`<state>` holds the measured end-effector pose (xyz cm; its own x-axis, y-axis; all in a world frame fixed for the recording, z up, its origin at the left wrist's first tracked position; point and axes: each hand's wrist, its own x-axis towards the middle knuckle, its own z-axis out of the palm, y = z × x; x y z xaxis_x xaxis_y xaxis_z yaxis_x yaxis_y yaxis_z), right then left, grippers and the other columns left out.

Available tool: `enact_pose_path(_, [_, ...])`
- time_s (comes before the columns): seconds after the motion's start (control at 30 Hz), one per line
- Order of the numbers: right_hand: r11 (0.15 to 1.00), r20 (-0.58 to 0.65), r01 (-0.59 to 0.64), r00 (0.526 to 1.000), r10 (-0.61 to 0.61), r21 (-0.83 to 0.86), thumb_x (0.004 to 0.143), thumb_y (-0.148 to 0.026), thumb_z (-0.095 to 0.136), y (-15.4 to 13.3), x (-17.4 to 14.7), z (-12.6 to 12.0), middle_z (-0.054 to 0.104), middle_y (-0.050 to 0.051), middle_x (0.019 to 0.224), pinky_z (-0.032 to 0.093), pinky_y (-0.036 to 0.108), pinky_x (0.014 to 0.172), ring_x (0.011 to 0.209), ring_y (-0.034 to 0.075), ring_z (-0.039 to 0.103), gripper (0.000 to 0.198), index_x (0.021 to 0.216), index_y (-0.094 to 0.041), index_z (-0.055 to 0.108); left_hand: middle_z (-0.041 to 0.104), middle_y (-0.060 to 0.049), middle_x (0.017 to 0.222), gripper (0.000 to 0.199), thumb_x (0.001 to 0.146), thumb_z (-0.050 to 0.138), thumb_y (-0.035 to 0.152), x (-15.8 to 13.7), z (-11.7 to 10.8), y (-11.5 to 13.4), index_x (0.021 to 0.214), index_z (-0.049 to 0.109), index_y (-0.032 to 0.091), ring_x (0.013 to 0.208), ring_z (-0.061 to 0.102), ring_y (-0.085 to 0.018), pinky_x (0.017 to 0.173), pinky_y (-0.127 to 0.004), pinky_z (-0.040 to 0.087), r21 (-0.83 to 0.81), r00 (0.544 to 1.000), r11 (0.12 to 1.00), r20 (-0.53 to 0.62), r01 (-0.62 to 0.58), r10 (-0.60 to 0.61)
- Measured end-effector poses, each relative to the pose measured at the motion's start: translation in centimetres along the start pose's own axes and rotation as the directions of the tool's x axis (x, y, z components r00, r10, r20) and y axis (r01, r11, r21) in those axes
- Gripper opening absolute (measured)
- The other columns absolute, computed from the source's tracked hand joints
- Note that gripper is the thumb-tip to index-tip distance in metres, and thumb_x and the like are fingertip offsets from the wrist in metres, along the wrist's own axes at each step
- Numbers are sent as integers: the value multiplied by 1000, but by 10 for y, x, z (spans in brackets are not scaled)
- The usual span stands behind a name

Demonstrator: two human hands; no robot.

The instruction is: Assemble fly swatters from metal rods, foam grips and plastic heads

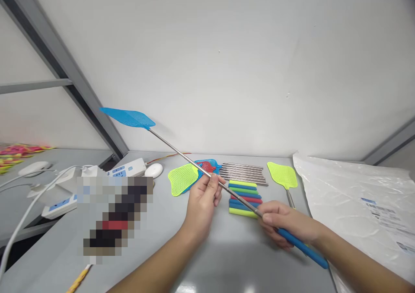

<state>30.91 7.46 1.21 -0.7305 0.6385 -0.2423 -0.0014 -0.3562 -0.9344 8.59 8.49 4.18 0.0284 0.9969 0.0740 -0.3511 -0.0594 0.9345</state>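
Observation:
A fly swatter (181, 154) with a blue mesh head, a long metal rod and a blue handle slants across the view, held above the table. My left hand (203, 202) pinches the rod near its middle. Lower down, my right hand (283, 223) is wrapped round the rod just above the blue grip. Behind my left hand lie loose swatter heads (183, 180) in yellow-green, blue and red. Several metal rods (244, 172) rest side by side to their right. In front of those is a row of coloured handle grips (243, 189), partly hidden by the held rod.
A yellow-green fly swatter (283, 175) lies on the right of the grey table (227, 262). Further right spreads a white plastic bag (350, 215). Power strips (126, 168) with cables, a round white device (153, 170) and a pixelated patch (116, 217) are on the left.

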Motion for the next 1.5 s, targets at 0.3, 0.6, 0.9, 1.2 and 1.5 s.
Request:
enact_pose_path(0.3, [993, 78, -14, 997, 23, -116, 89, -47, 55, -13, -10, -6, 49, -7, 46, 33, 16, 35, 34, 5, 40, 37, 69, -19, 43, 32, 5, 58, 27, 87, 62, 39, 10, -10, 20, 74, 62, 15, 49, 25, -6, 44, -18, 24, -110, 975, 980, -171, -163, 143])
enact_pose_path(0.6, [939, 75, -60, 993, 91, -339, 90, -47, 53, -34, -23, -17, 50, -6, 52, 35, 17, 40, 40, 5, 45, 38, 67, -19, 43, 29, 6, 60, 27, 88, 60, 37, 27, -29, 39, 74, 60, 14, 47, 27, -4, 41, -15, 24, -131, 918, 938, -285, -322, 276])
enact_pose_path(0.9, [643, -261, -94, 950, -170, -760, 93, -52, 45, -53, -34, -28, 59, 1, 73, 40, 25, 56, 63, 13, 53, 35, 91, -20, 60, 37, 5, 60, 33, 87, 57, 51, 12, -14, 20, 86, 61, 19, 51, 35, -7, 47, -18, 31, 17, 970, 979, -137, -202, 202])
enact_pose_path(1.2, [217, -267, -184, 848, -459, -959, 99, -45, 32, -40, -19, -32, 64, 4, 83, 40, 30, 65, 76, 19, 59, 36, 91, -24, 59, 34, 6, 60, 31, 86, 62, 46, 18, -16, 22, 85, 65, 16, 53, 33, -6, 48, -16, 29, -3, 943, 974, -250, -227, 219])
enact_pose_path(1.5, [37, -255, -275, 819, -514, -961, 99, -41, 31, -33, -19, -54, 59, 0, 70, 31, 26, 56, 60, 15, 50, 32, 83, -23, 53, 34, 7, 58, 26, 86, 64, 38, 40, -44, 48, 77, 61, 13, 46, 29, -4, 47, -15, 32, -79, 830, 903, -434, -422, 350])
